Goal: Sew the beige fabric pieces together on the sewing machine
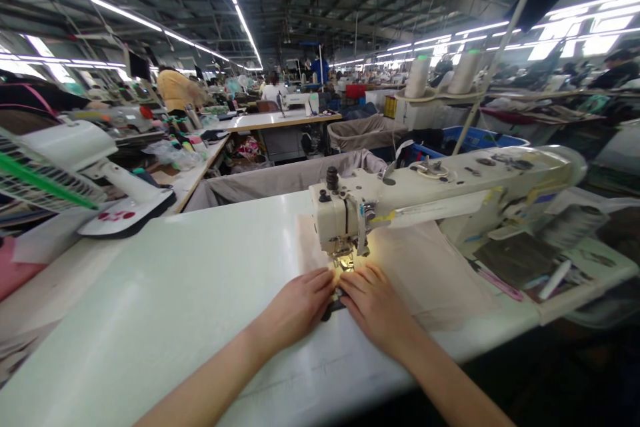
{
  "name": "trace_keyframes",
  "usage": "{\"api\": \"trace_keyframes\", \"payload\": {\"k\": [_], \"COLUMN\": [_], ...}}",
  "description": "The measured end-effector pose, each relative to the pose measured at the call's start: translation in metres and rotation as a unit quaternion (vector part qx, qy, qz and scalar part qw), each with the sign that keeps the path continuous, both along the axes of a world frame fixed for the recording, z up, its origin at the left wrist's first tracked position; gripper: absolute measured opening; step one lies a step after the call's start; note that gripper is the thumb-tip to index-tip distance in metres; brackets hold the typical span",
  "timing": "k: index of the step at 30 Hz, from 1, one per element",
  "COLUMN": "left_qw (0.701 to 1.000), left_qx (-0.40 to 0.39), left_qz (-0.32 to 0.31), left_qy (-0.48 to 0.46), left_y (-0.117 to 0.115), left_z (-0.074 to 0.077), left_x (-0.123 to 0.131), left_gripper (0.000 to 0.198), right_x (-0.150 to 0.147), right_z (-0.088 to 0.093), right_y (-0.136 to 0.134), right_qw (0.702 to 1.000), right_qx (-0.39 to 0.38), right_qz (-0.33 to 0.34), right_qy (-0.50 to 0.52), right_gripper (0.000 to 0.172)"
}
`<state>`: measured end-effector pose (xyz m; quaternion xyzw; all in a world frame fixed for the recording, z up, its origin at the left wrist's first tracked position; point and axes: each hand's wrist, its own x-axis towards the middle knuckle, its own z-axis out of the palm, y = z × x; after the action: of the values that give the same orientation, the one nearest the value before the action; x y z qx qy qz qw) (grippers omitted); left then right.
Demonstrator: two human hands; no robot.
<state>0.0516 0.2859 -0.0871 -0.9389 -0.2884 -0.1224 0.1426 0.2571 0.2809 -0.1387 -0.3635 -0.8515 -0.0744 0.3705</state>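
Observation:
A white sewing machine (400,193) stands on the pale table, its lamp lighting the needle area. Light beige fabric (425,267) lies under the machine head and spreads to the right beneath the arm. Just left of the presser foot, my left hand (300,300) rests on the fabric's edge, fingers together. My right hand (375,303) lies close by on the other side, fingers bent and pressed on the cloth near the needle. The fingertips almost meet. Whether either hand pinches the cloth is too small to tell.
A white fan (120,193) stands at the left. Pink-handled scissors (503,283) and dark cloth (517,259) lie at the right of the machine. Behind the table are a grey cloth-lined bin (285,177) and a blue crate (480,138). Thread cones (417,77) stand above. People work farther back.

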Motion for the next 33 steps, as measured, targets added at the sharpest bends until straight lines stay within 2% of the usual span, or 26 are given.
{"api": "trace_keyframes", "payload": {"k": [5, 10, 21, 33], "left_qw": [1.0, 1.0, 1.0, 0.999], "left_qx": [-0.011, 0.006, 0.006, 0.012], "left_qz": [0.005, -0.001, 0.014, 0.018], "left_qy": [-0.006, -0.002, -0.025, -0.031], "left_y": [0.017, 0.028, 0.026, 0.027], "left_z": [0.01, 0.014, 0.01, 0.012], "left_x": [-0.003, -0.007, -0.008, -0.009], "left_gripper": [0.032, 0.033, 0.034, 0.033], "right_x": [-0.005, -0.003, -0.006, -0.006], "right_z": [0.006, 0.003, -0.017, -0.018], "right_y": [0.009, 0.006, -0.013, -0.012], "right_qw": [1.0, 0.999, 0.998, 0.998], "right_qx": [0.005, 0.01, 0.004, 0.0], "right_qz": [-0.026, -0.04, -0.019, -0.017], "right_qy": [-0.008, 0.005, 0.058, 0.065], "right_gripper": [0.023, 0.026, 0.022, 0.023]}}
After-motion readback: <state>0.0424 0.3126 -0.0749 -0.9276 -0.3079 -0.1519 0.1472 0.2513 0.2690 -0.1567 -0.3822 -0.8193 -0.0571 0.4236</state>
